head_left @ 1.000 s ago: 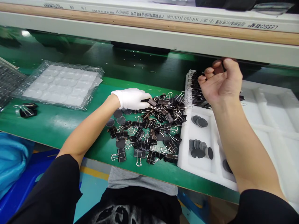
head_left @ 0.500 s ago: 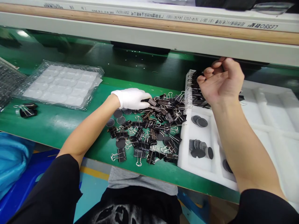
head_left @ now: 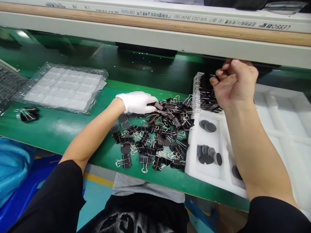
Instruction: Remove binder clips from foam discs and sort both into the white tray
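My left hand (head_left: 139, 102), in a white glove, is closed at the upper left edge of a heap of black binder clips (head_left: 167, 119), its fingertips on a dark piece too small to make out. Bare and palm up, my right hand (head_left: 235, 82) is raised over the white foam tray (head_left: 190, 158), with its fingers curled; whether they hold anything is hidden. Black clips (head_left: 206, 92) stand in a row in the tray's upper left compartment. Dark round discs (head_left: 207, 154) lie in the compartment below, and more discs (head_left: 125, 149) lie around the heap.
A clear plastic tray (head_left: 64, 87) with a white insert lies at the left, and another clear tray (head_left: 9, 84) is at the far left edge. Two loose clips (head_left: 29, 115) rest near them. A grey and wooden beam (head_left: 155, 35) crosses above the green table (head_left: 60, 132).
My right hand has moved slightly to the right, uncovering a little more of the clip row. My left hand and the heap look unchanged.
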### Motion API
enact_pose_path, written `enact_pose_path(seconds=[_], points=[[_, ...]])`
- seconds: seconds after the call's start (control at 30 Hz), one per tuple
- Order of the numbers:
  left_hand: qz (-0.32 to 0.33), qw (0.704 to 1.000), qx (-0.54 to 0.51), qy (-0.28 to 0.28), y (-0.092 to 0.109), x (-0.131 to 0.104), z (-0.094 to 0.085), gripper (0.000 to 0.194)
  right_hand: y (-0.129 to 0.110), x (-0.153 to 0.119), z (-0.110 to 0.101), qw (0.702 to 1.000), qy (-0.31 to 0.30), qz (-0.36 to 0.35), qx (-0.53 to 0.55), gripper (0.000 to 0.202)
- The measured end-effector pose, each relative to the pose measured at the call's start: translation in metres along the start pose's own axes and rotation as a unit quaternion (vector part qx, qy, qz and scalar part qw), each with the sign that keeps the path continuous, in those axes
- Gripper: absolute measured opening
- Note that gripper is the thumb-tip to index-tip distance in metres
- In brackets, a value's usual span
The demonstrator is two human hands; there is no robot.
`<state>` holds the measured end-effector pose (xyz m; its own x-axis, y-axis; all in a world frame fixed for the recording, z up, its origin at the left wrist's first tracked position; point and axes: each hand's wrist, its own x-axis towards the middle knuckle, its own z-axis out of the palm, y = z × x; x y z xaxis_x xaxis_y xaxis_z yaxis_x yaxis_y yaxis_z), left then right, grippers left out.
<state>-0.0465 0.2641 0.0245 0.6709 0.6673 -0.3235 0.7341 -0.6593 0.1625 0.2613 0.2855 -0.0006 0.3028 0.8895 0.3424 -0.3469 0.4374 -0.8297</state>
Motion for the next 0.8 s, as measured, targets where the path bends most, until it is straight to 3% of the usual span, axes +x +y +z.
enact_pose_path(seconds=[0.3, 0.53, 0.67, 0.8], points=[[0.0, 1.0, 0.003, 0.002, 0.0, 0.0, 0.001, 0.054, 0.0, 0.009, -0.017, 1.0, 0.001, -0.014, 0.017, 0.027], [0.007, 1.0, 0.0, 0.009, -0.001, 0.001, 0.002, 0.054, 0.001, 0.013, -0.02, 0.998, 0.03, 0.025, 0.055, 0.02], [0.0, 1.0, 0.004, 0.004, 0.0, 0.001, 0.001, 0.054, 0.002, 0.009, -0.016, 0.996, 0.004, 0.069, 0.054, 0.022], [-0.005, 1.0, 0.007, 0.001, 0.0, 0.001, 0.0, 0.055, 0.005, 0.005, -0.015, 0.997, -0.022, 0.066, 0.046, 0.031]])
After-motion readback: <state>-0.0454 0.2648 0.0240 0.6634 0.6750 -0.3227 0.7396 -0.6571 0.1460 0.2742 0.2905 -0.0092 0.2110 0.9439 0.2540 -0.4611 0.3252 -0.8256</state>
